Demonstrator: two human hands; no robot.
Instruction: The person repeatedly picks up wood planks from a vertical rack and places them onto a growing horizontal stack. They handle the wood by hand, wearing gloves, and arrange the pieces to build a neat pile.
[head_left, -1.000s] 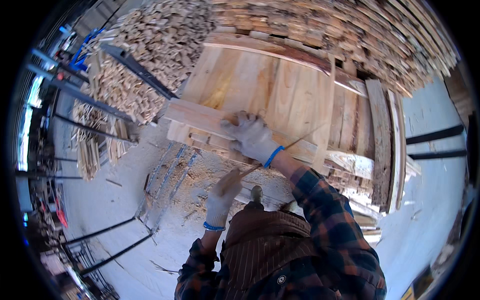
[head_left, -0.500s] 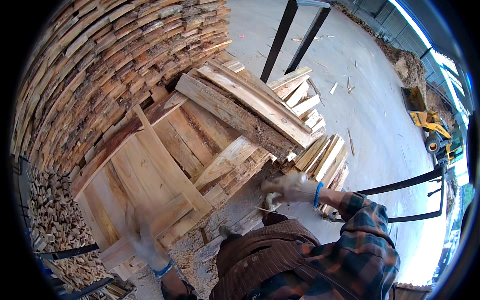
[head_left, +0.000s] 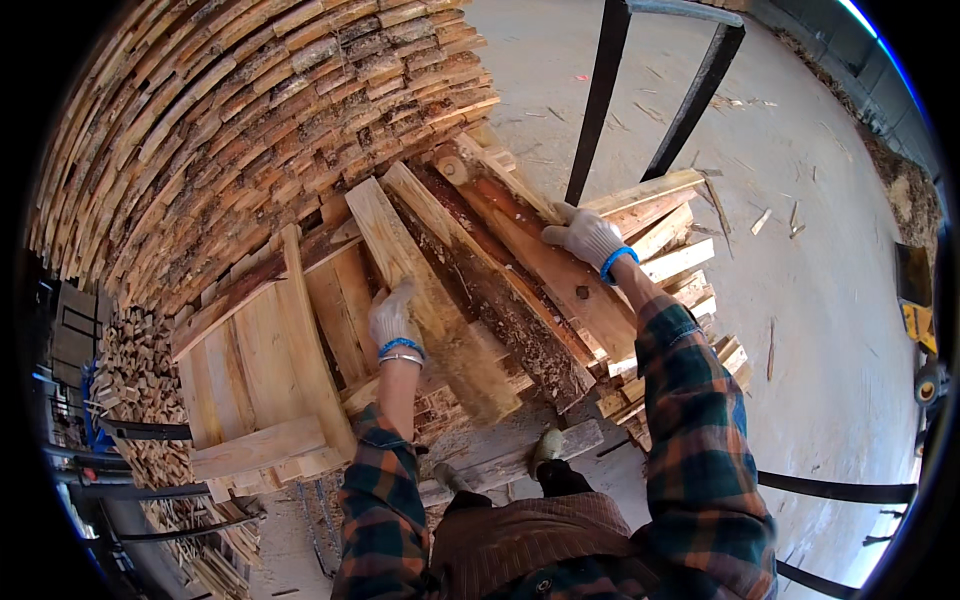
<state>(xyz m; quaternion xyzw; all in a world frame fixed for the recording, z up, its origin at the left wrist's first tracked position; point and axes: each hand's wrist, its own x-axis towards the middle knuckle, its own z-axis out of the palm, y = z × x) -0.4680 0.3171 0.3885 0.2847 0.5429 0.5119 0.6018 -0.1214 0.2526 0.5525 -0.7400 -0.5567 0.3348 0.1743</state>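
My left hand [head_left: 393,314], in a white knit glove with a blue cuff, grips the left edge of a pale rough-sawn board [head_left: 430,305] that slants across the pile. Its fingertips are partly hidden. My right hand [head_left: 588,238], gloved alike, closes on the far right edge of a wide reddish-brown board [head_left: 540,245] with dark knots. Between these two lies a bark-edged board [head_left: 490,285], strewn with sawdust and touched by neither hand. To the left, flat pale boards [head_left: 262,340] lie side by side under a narrow crosswise strip [head_left: 308,340].
A tall wall of stacked boards [head_left: 270,130] rises behind. A black metal frame [head_left: 600,100] stands beyond the pile, and black rails [head_left: 840,488] run at lower right. Short offcuts [head_left: 150,385] are heaped at left. A yellow loader [head_left: 918,325] stands far right.
My left hand has moved up and right onto the pale board. My right hand has gone up and forward to the reddish-brown board. The boards on the pile have turned and spread apart.
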